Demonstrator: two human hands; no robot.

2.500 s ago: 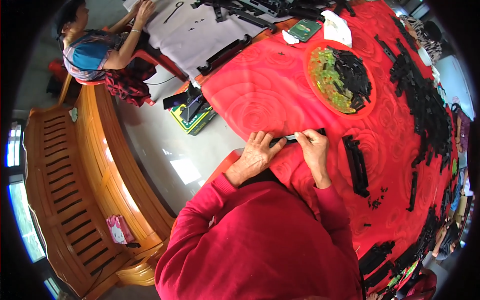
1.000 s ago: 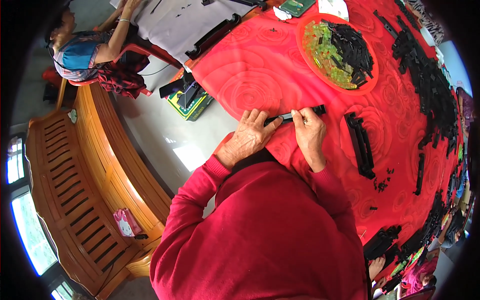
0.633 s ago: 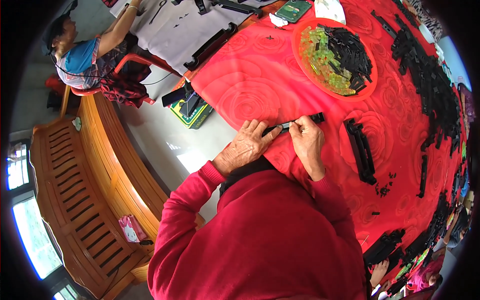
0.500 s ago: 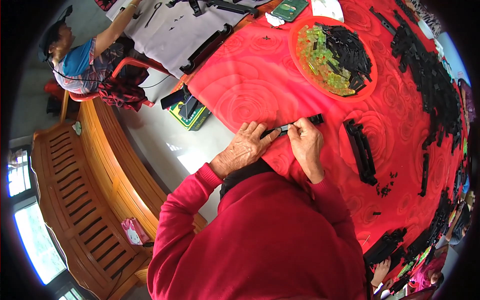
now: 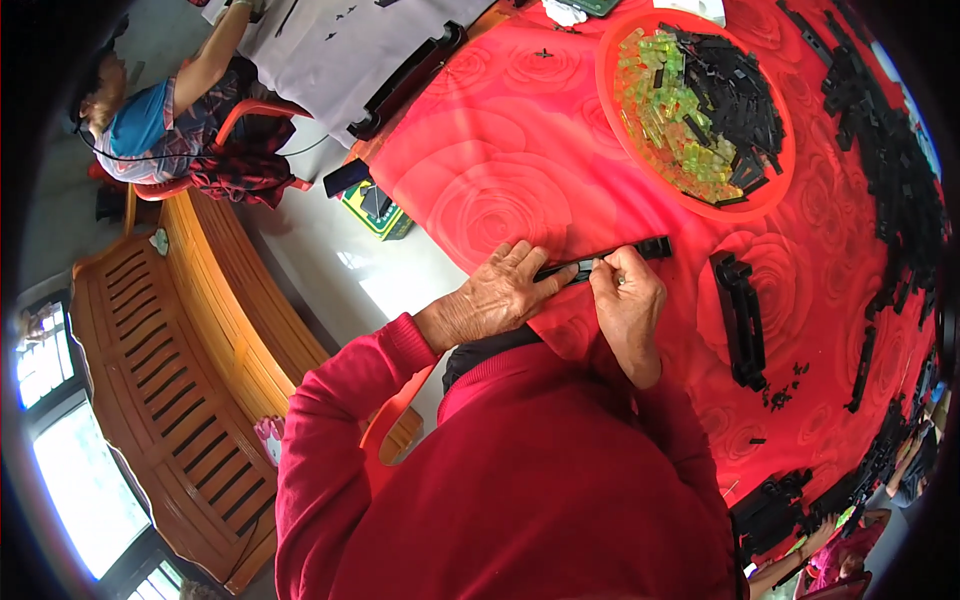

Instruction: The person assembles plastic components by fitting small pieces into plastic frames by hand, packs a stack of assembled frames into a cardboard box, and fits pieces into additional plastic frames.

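A long, narrow black plastic bar (image 5: 655, 247) lies across the near edge of the red rose-patterned cloth, a paler strip showing along its middle. My left hand (image 5: 500, 292) is closed on its left end, thumb along the bar and fingers over the far side. My right hand (image 5: 628, 300) is pinched at the bar's middle, thumb and fingertips together; anything small between them is too hidden to make out. To the right rests a similar black plastic piece (image 5: 740, 320), with several tiny black bits (image 5: 785, 388) near its lower end.
An orange-red basin (image 5: 607, 80) beyond my hands holds yellow-green clear pieces and black pieces. Black parts (image 5: 880, 170) are heaped along the right side. At the left stand a wooden bench (image 5: 180, 380) and a seated person (image 5: 140, 130) by a grey-covered table (image 5: 320, 80).
The whole view has shifted slightly, and a red chair arm now shows beside my left elbow. My right hand still pinches at the bar, its fingers slightly turned. My left hand keeps its hold.
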